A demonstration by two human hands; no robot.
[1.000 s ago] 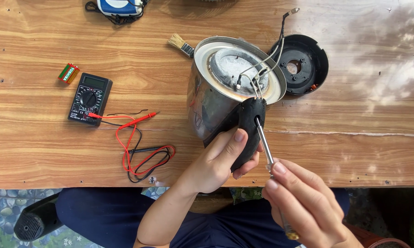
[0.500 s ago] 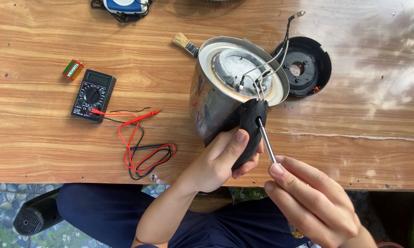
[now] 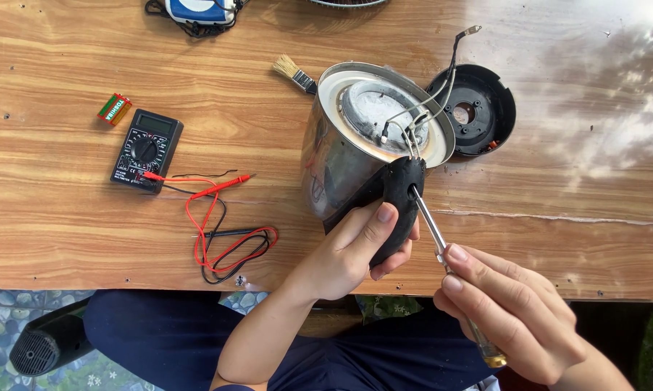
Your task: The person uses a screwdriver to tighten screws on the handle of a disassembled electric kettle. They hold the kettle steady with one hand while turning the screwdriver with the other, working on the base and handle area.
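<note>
Kettle [image 3: 341,156], steel, lies on its side near the middle of the wooden table [image 3: 87,239], open underside tilted up toward the camera, thin wires [image 3: 420,119] sticking out of it. Left hand [image 3: 355,250] wraps the black handle [image 3: 399,199] from the near side, fingers closed round it, thumb on top. Right hand [image 3: 515,311] grips a screwdriver [image 3: 431,224], fingers clamped on its grip at the near edge of the table; the yellow end of the grip shows below the hand. Metal shaft runs up and left, tip set into a hole at the top of the handle. Black round base [image 3: 486,108] lies just right of the kettle, touching or nearly so. Small brush [image 3: 294,72] on the far left side of the kettle. Well left: black multimeter [image 3: 147,150], red and black leads [image 3: 221,239] looped near it, a small green-and-red battery [image 3: 114,108] just beyond the meter.
</note>
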